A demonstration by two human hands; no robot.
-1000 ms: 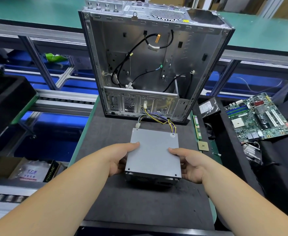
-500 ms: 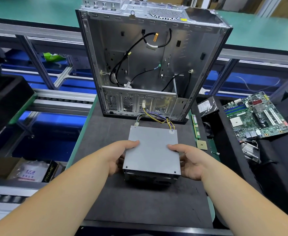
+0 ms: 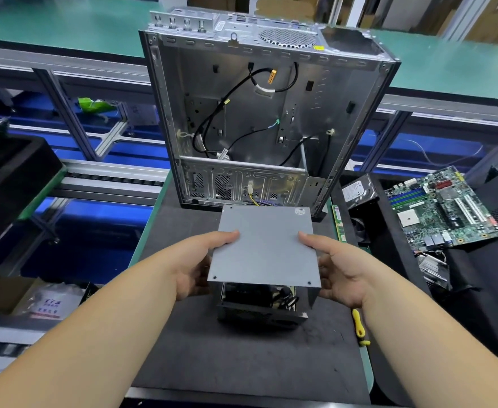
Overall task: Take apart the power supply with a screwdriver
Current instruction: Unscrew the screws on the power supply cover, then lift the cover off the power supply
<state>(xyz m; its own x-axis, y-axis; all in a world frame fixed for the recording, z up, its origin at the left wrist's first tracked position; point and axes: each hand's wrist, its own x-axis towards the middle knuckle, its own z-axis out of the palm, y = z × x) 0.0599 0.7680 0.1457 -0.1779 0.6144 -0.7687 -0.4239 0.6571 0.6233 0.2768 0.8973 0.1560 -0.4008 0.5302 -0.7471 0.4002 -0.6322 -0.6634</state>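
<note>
The power supply's grey metal cover [image 3: 266, 248] is raised off its base [image 3: 259, 307], which sits on the black mat with dark parts and wires showing inside. My left hand [image 3: 194, 260] grips the cover's left edge, thumb on top. My right hand [image 3: 336, 269] grips the right edge the same way. Yellow and purple wires [image 3: 255, 201] run from behind the cover toward the case. A yellow-handled tool [image 3: 358, 326] lies on the mat by my right wrist.
An empty open computer case [image 3: 265, 113] stands upright just behind the power supply. A motherboard [image 3: 445, 207], a hard drive [image 3: 358, 188] and a memory stick [image 3: 339, 223] lie to the right. A black bin [image 3: 9, 178] and conveyor rails are on the left.
Both hands have lifted the cover up off the power supply's base, and the inside is now exposed. The base stays on the mat.
</note>
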